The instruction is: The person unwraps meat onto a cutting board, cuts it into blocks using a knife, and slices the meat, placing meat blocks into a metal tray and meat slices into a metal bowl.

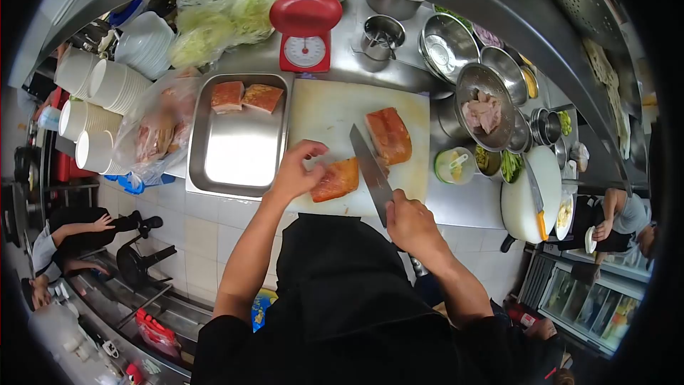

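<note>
A long kitchen knife (367, 160) is gripped by its handle in my right hand (413, 224). Its blade points away from me over the white cutting board (320, 110), between two slabs of meat with orange-brown skin. The nearer slab (336, 180) lies left of the blade; the larger slab (389, 135) is to its right. My left hand (293, 172) is at the left end of the nearer slab, fingers curved and apart, thumb close to the meat; whether it touches is unclear. Two similar meat pieces (262, 98) sit at the far end of a steel tray (240, 189) left of the board.
A red kitchen scale (305, 53) stands behind the board. To the right are a colander (484, 75) of pale meat, steel bowls (449, 46) and a round white block (524, 203) with another knife. Bagged meat (160, 125) and stacked tubs (114, 85) are left. Other people stand at both sides.
</note>
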### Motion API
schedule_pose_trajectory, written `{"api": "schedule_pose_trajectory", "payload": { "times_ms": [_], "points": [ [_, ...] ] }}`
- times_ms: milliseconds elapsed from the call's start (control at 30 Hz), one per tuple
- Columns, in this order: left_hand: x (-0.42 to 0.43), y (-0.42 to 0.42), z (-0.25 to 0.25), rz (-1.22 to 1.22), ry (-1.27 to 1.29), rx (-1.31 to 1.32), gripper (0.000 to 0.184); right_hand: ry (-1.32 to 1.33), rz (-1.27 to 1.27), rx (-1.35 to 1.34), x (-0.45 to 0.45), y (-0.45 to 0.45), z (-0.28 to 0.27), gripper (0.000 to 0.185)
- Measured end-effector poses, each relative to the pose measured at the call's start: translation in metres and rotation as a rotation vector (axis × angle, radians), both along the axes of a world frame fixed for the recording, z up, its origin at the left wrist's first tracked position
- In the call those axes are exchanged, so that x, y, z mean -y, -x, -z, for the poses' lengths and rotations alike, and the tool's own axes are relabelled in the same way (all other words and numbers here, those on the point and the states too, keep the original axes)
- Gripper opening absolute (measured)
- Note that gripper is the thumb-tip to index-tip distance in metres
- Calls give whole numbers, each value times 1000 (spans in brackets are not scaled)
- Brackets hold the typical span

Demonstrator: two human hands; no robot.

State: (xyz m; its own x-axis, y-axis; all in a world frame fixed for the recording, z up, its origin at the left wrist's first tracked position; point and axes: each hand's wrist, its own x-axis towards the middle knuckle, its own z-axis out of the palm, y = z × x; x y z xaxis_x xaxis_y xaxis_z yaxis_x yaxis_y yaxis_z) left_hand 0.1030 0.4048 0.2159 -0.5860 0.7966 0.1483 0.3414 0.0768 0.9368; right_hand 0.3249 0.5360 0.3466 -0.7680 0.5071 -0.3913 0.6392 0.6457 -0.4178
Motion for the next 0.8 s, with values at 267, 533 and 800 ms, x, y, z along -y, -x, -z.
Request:
{"api": "schedule_pose_trajectory", "payload": {
  "times_ms": [267, 533, 800],
  "points": [
    [-33, -27, 5, 188, 200, -211, 28, 34, -72, 127, -5, 9, -23, 21],
    [-28, -28, 17, 125, 118, -249, 24, 67, -162, 188, -15, 26, -31, 24],
    [-30, -27, 22, 141, 55, -360, 19, 396, -88, 583, -31, 110, -53, 26]
  ]
}}
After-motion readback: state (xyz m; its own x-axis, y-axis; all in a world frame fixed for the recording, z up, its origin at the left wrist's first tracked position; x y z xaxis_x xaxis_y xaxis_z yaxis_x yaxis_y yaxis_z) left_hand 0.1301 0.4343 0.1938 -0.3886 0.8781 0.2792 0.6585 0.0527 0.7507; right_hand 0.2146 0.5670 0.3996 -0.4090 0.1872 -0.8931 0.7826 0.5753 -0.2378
